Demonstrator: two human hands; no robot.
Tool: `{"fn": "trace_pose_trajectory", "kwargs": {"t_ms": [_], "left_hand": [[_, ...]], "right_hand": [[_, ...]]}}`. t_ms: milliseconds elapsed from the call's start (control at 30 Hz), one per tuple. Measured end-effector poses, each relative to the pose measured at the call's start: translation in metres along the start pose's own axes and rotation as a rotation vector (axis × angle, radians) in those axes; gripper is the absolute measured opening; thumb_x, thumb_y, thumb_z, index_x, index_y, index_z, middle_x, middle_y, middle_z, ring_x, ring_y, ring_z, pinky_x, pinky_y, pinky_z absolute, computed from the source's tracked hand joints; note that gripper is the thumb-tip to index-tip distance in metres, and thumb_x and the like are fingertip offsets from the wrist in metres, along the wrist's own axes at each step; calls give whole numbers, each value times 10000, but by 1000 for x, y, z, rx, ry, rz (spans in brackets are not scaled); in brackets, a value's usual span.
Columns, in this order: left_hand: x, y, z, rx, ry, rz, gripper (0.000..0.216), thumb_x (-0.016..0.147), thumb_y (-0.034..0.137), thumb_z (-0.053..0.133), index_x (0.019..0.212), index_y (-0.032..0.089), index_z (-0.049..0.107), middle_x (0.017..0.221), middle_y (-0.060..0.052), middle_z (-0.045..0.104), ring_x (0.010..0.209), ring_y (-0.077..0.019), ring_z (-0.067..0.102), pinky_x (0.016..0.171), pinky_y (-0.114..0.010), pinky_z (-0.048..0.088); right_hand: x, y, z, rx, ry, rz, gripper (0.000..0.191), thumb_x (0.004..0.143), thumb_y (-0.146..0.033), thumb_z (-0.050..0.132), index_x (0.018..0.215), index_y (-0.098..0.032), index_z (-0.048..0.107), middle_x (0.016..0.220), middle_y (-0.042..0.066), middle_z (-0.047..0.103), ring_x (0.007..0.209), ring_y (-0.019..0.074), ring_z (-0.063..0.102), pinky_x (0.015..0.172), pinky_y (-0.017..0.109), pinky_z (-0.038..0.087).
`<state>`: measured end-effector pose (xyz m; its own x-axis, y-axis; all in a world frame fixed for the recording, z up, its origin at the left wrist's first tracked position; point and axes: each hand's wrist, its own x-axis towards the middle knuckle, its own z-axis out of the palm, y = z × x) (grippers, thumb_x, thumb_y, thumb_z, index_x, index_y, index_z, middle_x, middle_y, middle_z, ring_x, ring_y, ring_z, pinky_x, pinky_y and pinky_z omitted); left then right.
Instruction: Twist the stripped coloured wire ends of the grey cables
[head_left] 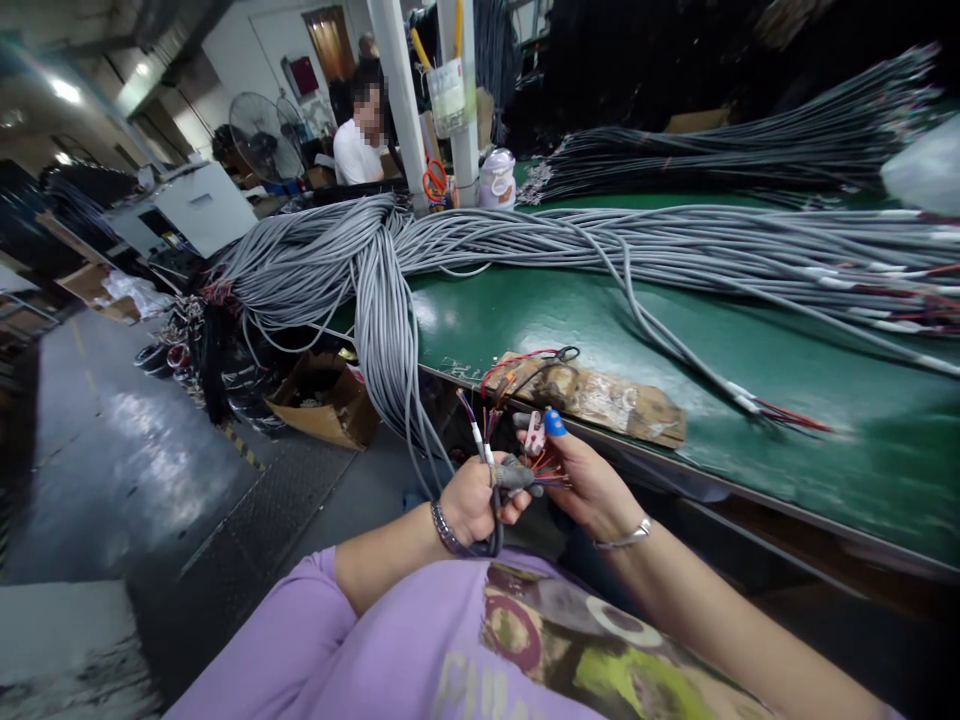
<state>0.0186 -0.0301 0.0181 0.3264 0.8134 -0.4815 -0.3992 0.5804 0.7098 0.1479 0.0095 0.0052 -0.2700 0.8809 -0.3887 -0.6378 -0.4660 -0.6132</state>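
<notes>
My left hand [471, 502] is closed around grey cables [496, 525] just in front of my body. Its thumb wears a grey cover and presses on them. Thin coloured wires [551, 474] fan out from a cable end toward my right hand [589, 482]. That hand has a blue cover on the thumb and a pink patterned wrap on a finger; its fingers are bent around the wires, partly hidden. Another cable end with a white sleeve [490, 453] and bare coloured wires points up beside my left hand.
A long bundle of grey cables [517, 240] lies along the green table [480, 315] and hangs over its edge. At the edge lies a taped wooden board [622, 403]. Black cables [712, 160] lie behind. A cardboard box [322, 405] stands below left. A person [356, 150] sits farther back.
</notes>
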Motion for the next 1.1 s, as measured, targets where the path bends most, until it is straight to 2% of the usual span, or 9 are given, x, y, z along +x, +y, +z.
{"fn": "trace_pose_trajectory", "kwargs": {"t_ms": [133, 467, 667, 767, 900, 1100], "left_hand": [[-5, 2, 2, 15, -4, 47, 323, 522, 322, 765, 615, 163, 499, 450, 9, 536, 338, -61, 401, 320, -173, 216], [-2, 3, 6, 56, 55, 12, 307, 493, 311, 750, 630, 161, 519, 446, 9, 535, 329, -65, 400, 311, -181, 215], [-11, -1, 1, 69, 48, 47, 342, 521, 351, 773, 620, 165, 503, 453, 12, 540, 332, -66, 411, 313, -176, 230], [-16, -5, 0, 87, 44, 73, 370, 547, 387, 783, 634, 169, 498, 458, 8, 556, 319, -76, 426, 309, -183, 248], [-20, -7, 2, 72, 57, 151, 380, 574, 403, 777, 627, 168, 484, 462, 11, 559, 297, -73, 414, 312, -189, 260], [-15, -3, 4, -5, 97, 162, 361, 562, 367, 771, 646, 167, 483, 493, 6, 572, 330, -67, 424, 327, -180, 250]], "right_hand": [[0, 0, -1, 3, -15, 6, 321, 692, -484, 778, 717, -173, 699, 651, 18, 722, 531, 123, 630, 526, 232, 523], [-1, 0, 0, -4, -3, -7, 282, 698, -448, 783, 730, -179, 702, 686, 35, 722, 553, 140, 621, 525, 249, 509], [-5, -1, -4, 7, -127, 41, 424, 753, -625, 639, 803, -206, 682, 693, 22, 676, 527, 137, 578, 499, 260, 494], [-9, -5, -4, -1, -152, 79, 408, 737, -598, 674, 822, -199, 692, 724, 18, 674, 540, 120, 561, 504, 242, 483], [-12, -5, -1, -92, -154, -28, 276, 697, -443, 775, 745, -185, 689, 654, 0, 645, 547, 113, 537, 523, 239, 453], [-11, -2, -1, -135, -107, -118, 340, 710, -510, 748, 721, -173, 709, 677, 29, 673, 599, 129, 566, 569, 254, 456]]}}
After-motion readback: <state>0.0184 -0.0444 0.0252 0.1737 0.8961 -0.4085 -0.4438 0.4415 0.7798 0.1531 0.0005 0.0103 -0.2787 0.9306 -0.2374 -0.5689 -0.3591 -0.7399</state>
